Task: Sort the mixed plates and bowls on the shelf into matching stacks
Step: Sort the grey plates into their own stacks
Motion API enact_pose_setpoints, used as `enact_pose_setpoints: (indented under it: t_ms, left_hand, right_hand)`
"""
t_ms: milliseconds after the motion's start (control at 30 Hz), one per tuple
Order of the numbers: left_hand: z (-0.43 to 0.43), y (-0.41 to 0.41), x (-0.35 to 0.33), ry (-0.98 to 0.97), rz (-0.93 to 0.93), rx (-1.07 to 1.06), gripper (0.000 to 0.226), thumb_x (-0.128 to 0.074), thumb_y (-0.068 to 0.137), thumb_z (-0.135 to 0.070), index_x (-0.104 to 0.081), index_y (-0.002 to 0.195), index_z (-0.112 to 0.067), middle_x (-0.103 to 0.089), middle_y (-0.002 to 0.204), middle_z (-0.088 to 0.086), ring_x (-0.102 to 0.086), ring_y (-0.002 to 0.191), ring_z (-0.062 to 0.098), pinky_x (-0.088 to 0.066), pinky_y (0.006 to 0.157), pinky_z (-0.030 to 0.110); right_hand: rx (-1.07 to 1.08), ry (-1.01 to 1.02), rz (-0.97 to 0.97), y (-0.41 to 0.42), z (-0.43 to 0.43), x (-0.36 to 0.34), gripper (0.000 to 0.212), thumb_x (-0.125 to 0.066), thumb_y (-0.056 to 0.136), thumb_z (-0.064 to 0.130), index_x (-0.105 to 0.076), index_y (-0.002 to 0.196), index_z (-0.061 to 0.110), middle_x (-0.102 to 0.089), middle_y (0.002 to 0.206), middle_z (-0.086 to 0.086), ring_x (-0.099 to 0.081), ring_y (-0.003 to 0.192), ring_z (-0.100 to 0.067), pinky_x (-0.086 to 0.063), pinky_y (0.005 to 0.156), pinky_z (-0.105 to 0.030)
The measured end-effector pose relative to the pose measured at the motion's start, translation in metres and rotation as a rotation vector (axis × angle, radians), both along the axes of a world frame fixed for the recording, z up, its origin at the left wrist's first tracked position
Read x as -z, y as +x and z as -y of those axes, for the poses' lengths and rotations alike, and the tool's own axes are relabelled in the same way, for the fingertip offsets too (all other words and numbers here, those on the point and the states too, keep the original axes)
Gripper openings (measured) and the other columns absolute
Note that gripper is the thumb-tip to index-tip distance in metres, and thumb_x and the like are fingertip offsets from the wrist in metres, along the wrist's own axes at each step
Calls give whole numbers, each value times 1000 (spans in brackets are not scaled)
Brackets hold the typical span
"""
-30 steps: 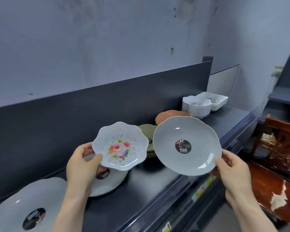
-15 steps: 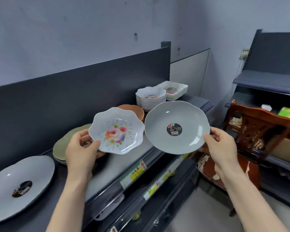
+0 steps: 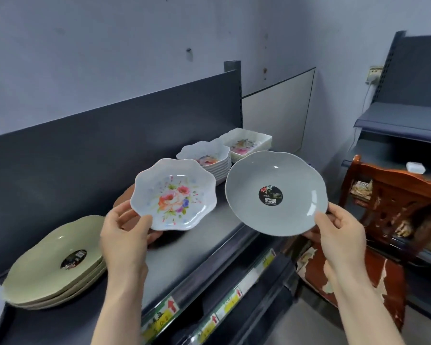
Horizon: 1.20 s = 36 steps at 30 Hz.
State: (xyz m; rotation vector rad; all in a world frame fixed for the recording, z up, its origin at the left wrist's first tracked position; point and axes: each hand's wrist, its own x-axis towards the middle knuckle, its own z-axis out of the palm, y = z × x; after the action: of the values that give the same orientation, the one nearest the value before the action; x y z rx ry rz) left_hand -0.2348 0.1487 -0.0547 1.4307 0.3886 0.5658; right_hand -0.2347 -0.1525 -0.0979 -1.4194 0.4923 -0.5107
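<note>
Grey and floral: fingers (image 3: pixel 122 214) of each hand pinch a near rim, thumb on top and the rest curled beneath, the left hand (image 3: pixel 125 235) on the floral dish (image 3: pixel 173 195), the right hand (image 3: pixel 339 232) on the grey plate (image 3: pixel 274 192). Both are tilted face-up over the shelf's (image 3: pixel 209 235) front edge, likely for matching against stacks. A matching floral stack (image 3: pixel 205 158) stands towards the right end, a rectangular dish (image 3: pixel 246 143) just beyond; green plates (image 3: pixel 52 262) are piled at the left end. None seems to hold anything
</note>
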Motion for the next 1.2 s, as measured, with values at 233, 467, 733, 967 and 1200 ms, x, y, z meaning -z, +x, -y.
enact_pose_setpoints:
  t_ms: [233,467,733,967,1200]
  left_hand:
    - [15,75,-6,-79,30,-45,39,-60,81,7,-59,112,-17,-65,108,2,-67,85,10,-54,47,18]
    - [23,122,1,-96,7,-63,39,-61,78,6,-60,106,-21,-66,105,2,-70,95,26,-59,72,43]
    - [49,170,-8,-131,1,-82,54,-59,80,8,-55,126,-22,-62,108,3,-68,87,26,-55,53,28]
    - [65,206,-4,248,-156,-198,26,-59,62,-21,-68,76,-40,-70,77,-3,-65,74,23,-58,74,53]
    - [74,217,9,693,-479,-297,34,-50,63,-35,-73,87,-26,-69,83,4,-63,81,26,-53,65,35]
  right_hand:
    - [-33,13,49,80,4,-22,30,-56,92,3,-64,120,12,-70,98,-6,-68,80,-17,-56,52,-17]
    - [-65,91,129,130,2,-31,35,-52,93,0,-61,125,9,-69,102,-2,-68,86,-14,-57,55,-16]
    - [-105,138,165,182,16,-37,35,-52,92,-2,-61,122,12,-68,94,4,-67,79,-11,-59,59,-20]
    - [-223,147,195,245,29,-48,31,-50,90,-3,-64,113,13,-69,90,-2,-66,73,-10,-56,54,-17]
    - [-375,184,182,290,35,-46,36,-52,90,-1,-62,123,9,-70,101,-5,-67,86,-18,-58,57,-20]
